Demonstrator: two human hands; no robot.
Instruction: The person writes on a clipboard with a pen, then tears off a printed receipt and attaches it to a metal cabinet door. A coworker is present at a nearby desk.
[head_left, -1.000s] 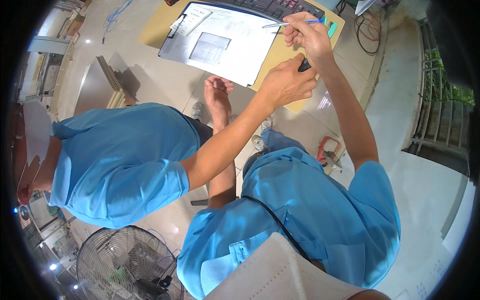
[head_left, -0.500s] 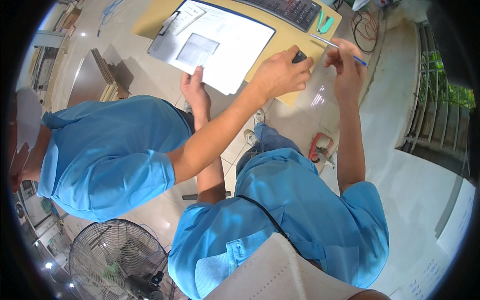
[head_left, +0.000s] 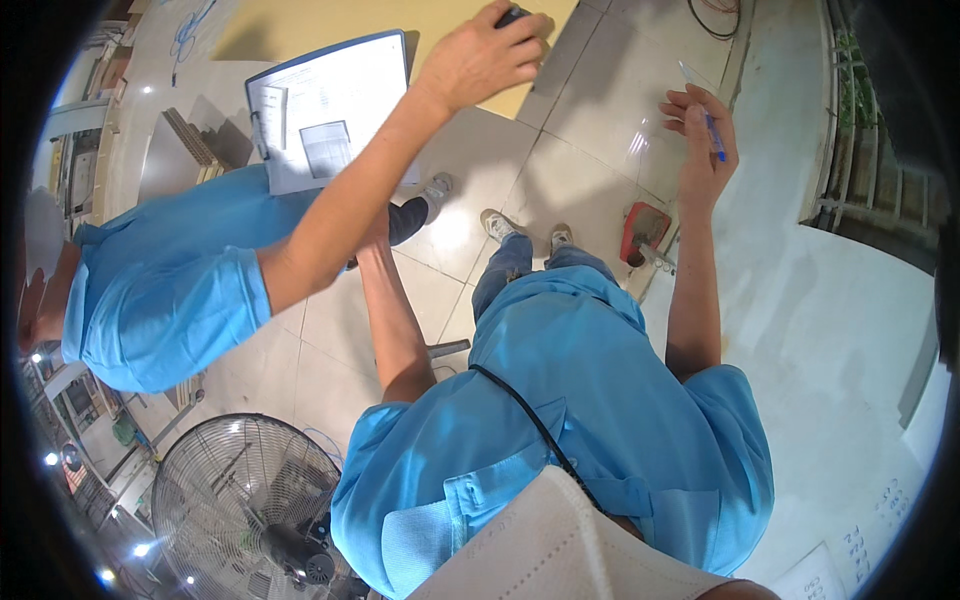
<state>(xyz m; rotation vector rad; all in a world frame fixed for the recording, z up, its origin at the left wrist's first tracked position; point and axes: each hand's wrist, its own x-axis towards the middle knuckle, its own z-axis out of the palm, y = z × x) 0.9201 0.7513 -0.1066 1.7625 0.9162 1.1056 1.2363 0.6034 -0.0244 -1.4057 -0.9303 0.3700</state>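
Note:
My right hand (head_left: pixel 706 155) is raised on the right, closed round a slim pen (head_left: pixel 715 138) with a blue end. To the left, my left hand (head_left: pixel 374 230) shows only near the wrist; a co-worker's forearm hides its fingers. Just beyond it is a dark-edged clipboard (head_left: pixel 380 75) bearing printed white sheets, tilted beside the table and overlapping the co-worker's blue shirt. My left thumb lay on these sheets in the earlier view. The co-worker's hand (head_left: pixel 480 60) covers a black object (head_left: pixel 513 17), probably a computer mouse, over the yellow tabletop.
The co-worker in a blue shirt (head_left: pixel 165 280) stands close on my left. A large caged fan (head_left: pixel 215 490) is at lower left. On the tiled floor lies a red-framed tool (head_left: pixel 640 232). A pale wall (head_left: pixel 770 290) with a barred window (head_left: pixel 865 170) runs along my right.
The view has shifted, and the keyboard and green stapler have left it. The clipboard has turned and swung left, away from the table. My right hand has moved off the tabletop, still with the pen.

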